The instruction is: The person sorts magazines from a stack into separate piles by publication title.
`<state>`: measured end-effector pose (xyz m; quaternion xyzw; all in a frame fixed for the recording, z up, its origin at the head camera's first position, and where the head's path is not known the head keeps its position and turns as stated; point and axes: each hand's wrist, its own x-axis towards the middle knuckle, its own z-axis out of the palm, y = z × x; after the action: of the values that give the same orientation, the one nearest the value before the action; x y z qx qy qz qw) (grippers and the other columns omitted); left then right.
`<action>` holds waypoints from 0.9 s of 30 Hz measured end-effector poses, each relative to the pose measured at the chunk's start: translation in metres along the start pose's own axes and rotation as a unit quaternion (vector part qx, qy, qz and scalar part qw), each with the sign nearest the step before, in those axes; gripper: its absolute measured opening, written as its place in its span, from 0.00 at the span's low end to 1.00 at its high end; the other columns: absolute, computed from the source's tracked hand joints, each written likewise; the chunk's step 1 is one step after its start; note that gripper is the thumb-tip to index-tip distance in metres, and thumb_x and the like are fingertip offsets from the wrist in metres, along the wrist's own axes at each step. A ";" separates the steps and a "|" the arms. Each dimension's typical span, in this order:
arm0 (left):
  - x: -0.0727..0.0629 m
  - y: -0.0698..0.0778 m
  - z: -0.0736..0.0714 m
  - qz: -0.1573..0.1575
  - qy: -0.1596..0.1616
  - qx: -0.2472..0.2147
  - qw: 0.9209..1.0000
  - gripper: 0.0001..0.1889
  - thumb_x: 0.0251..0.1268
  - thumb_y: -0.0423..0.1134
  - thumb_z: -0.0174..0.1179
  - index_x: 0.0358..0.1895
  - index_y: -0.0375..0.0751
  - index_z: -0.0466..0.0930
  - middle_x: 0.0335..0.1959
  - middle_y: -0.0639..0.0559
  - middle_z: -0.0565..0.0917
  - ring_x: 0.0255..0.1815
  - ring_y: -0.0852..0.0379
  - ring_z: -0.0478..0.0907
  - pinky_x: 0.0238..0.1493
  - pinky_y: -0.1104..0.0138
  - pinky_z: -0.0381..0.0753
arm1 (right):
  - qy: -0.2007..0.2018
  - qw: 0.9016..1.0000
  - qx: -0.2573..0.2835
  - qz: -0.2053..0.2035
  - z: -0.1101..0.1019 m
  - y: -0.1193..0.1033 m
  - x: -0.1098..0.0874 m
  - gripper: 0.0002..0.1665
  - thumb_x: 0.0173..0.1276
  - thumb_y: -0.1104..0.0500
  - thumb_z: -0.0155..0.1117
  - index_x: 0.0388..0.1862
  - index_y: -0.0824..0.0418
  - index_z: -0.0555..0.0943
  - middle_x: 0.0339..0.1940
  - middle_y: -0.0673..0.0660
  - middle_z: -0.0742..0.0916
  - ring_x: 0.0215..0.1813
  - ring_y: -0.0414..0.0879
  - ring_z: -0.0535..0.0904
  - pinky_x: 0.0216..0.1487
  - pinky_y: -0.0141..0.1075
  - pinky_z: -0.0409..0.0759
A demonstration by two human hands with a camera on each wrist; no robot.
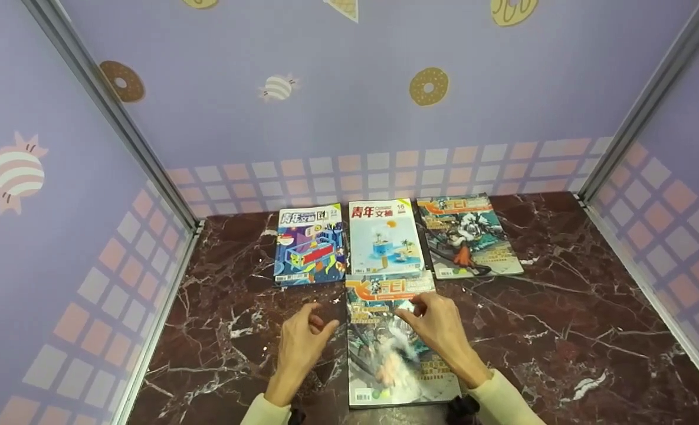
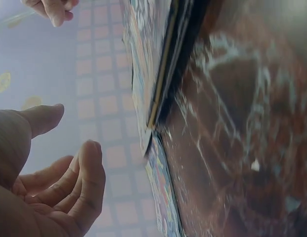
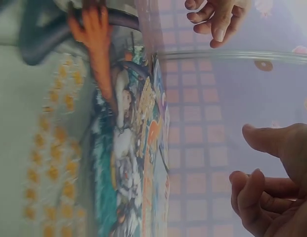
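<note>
In the head view a magazine [image 1: 399, 348] with an orange title and an illustrated figure lies nearest the person, its far edge touching or overlapping a white-covered magazine [image 1: 384, 239]. Its side edge [image 2: 165, 64] looks thick and layered in the left wrist view. My left hand [image 1: 304, 339] is raised beside its left side, fingers loosely bent, thumb apart, holding nothing. Above its right half is my right hand [image 1: 440, 327], also loosely bent; the right wrist view shows a gap between thumb and fingers, with nothing held. Both hands appear apart from the cover [image 3: 126, 143].
Left of the white magazine lies a purple-blue magazine [image 1: 309, 254]. To its right is another orange-titled magazine [image 1: 470, 236] with a similar cover. All lie on a dark red marbled tabletop [image 1: 561, 342], bounded by lilac panels [image 1: 349, 118] at the back and sides.
</note>
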<state>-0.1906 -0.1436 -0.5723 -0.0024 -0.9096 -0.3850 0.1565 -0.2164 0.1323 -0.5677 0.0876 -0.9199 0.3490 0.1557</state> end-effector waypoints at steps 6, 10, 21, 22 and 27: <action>-0.011 0.011 0.000 0.034 0.006 0.003 0.999 0.29 0.60 0.40 0.82 0.61 0.33 0.83 0.30 0.48 0.89 0.28 0.49 0.88 0.32 0.65 0.85 | 0.000 1.000 -0.021 0.010 -0.010 0.007 -0.020 0.20 0.60 0.50 0.87 0.38 0.63 0.90 0.26 0.52 0.89 0.26 0.41 0.82 0.31 0.39 0.83; -0.018 0.014 0.001 0.066 0.010 0.017 0.998 0.28 0.58 0.39 0.83 0.59 0.34 0.84 0.29 0.50 0.88 0.27 0.52 0.87 0.31 0.67 0.84 | 0.003 0.999 -0.028 0.017 -0.014 0.013 -0.034 0.22 0.58 0.49 0.88 0.39 0.63 0.90 0.27 0.52 0.89 0.27 0.43 0.83 0.32 0.40 0.83; -0.040 0.012 0.010 0.124 0.032 0.041 0.991 0.19 0.51 0.37 0.86 0.44 0.37 0.88 0.27 0.51 0.84 0.25 0.57 0.81 0.28 0.70 0.78 | -0.007 0.998 -0.043 0.045 -0.020 0.030 -0.065 0.21 0.55 0.49 0.90 0.37 0.62 0.90 0.26 0.50 0.88 0.26 0.41 0.81 0.31 0.38 0.81; -0.042 0.011 0.012 0.126 0.033 0.043 0.990 0.19 0.51 0.37 0.86 0.43 0.37 0.88 0.27 0.51 0.84 0.24 0.57 0.81 0.28 0.71 0.78 | -0.008 0.998 -0.046 0.047 -0.020 0.032 -0.068 0.21 0.55 0.50 0.90 0.37 0.62 0.90 0.26 0.50 0.88 0.26 0.41 0.81 0.31 0.38 0.81; -0.051 0.004 0.020 0.110 0.018 0.032 0.993 0.19 0.51 0.39 0.86 0.42 0.36 0.88 0.27 0.51 0.85 0.24 0.57 0.82 0.28 0.69 0.80 | -0.015 0.996 -0.052 0.068 -0.020 0.038 -0.077 0.22 0.54 0.50 0.90 0.39 0.62 0.91 0.24 0.50 0.86 0.25 0.42 0.81 0.32 0.40 0.83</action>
<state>-0.1470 -0.1206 -0.5974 -0.0901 -0.9126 -0.3366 0.2140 -0.1502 0.1779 -0.6034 0.0218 -0.9429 0.3094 0.1216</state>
